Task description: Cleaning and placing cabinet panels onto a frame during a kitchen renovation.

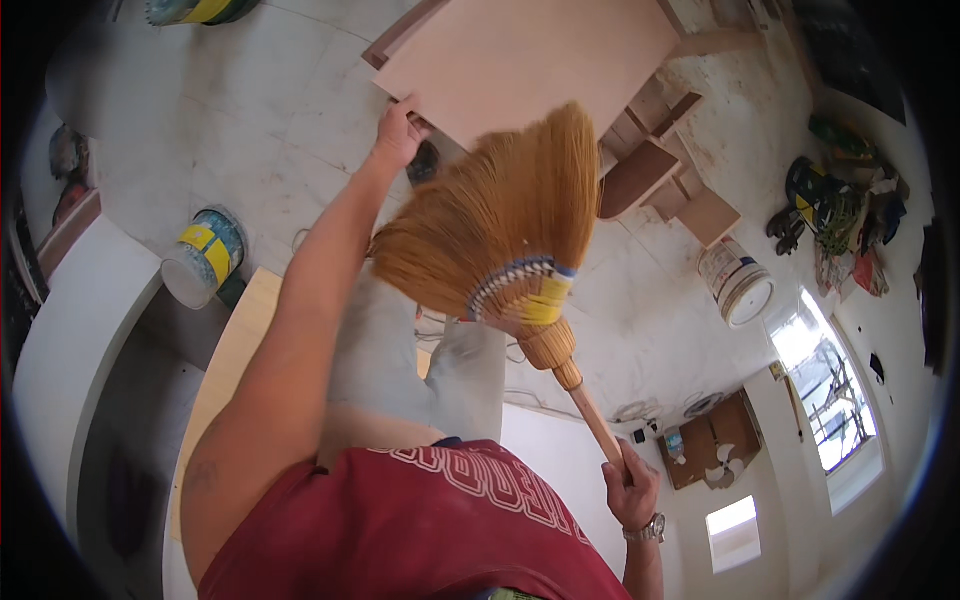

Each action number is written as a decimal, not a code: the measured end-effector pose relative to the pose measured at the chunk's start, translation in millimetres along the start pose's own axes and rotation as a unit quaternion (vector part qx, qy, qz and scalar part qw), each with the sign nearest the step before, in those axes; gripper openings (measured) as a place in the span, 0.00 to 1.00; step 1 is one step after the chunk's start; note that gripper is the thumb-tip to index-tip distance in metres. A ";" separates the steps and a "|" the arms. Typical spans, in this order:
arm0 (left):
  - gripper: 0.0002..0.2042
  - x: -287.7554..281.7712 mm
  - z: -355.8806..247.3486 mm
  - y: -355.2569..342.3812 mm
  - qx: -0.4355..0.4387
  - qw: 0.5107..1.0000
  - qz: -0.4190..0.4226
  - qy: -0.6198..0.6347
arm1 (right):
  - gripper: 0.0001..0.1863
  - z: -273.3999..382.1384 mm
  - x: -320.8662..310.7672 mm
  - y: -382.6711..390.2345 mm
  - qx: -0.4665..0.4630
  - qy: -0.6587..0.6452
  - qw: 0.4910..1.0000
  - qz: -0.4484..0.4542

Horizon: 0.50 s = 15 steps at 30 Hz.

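Observation:
My right hand (632,487) is wrapped round the wooden handle of a straw broom (500,205). The broom is raised in front of my body, its wide fan of bristles up and toward the far side, with yellow tape and blue-and-white binding at the base. My left hand (399,136) reaches forward and grips the near left edge of a large light-brown wooden board (540,60). Some of its fingers are hidden at that edge. The bristles overlap the board's near part in view, and I cannot tell whether they touch it.
Wood pieces (640,178) stick out beside the board at the right. Paint buckets stand on the pale tiled floor: a blue one with a yellow band (207,252) left, a white one (735,280) right. A pile of bags and odds and ends (845,205) lies far right.

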State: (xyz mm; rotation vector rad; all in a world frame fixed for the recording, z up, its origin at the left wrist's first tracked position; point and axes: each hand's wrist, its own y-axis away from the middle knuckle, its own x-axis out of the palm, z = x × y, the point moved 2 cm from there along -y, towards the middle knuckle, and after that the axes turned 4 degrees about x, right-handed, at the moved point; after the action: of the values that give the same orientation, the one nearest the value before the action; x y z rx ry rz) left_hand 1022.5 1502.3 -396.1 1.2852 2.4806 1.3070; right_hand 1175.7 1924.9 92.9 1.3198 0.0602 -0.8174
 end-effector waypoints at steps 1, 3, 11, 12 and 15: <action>0.20 3.7 0.4 9.6 0.031 0.997 0.043 0.050 | 0.22 11.5 2.1 -4.5 -0.002 -0.002 1.000 -0.002; 0.20 5.4 0.4 29.6 0.062 0.989 0.091 0.097 | 0.24 45.8 16.2 -35.7 -0.043 -0.007 0.999 -0.021; 0.46 12.5 33.2 70.0 -0.144 0.891 0.174 0.393 | 0.26 70.2 114.4 -161.9 -0.106 -0.043 0.986 -0.125; 0.48 13.9 33.7 76.3 -0.160 0.927 0.036 0.336 | 0.26 61.0 116.1 -160.5 -0.096 -0.032 0.989 -0.110; 0.48 -5.0 26.7 75.5 -0.126 0.933 0.069 0.331 | 0.25 15.7 105.8 -119.8 -0.057 0.017 0.992 -0.111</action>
State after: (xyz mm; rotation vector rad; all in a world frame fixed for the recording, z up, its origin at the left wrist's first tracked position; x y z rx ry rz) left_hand 1085.1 1538.7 -361.6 1.0989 2.4804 2.3314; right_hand 1179.4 1856.8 -52.6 1.2325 0.2811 -0.9665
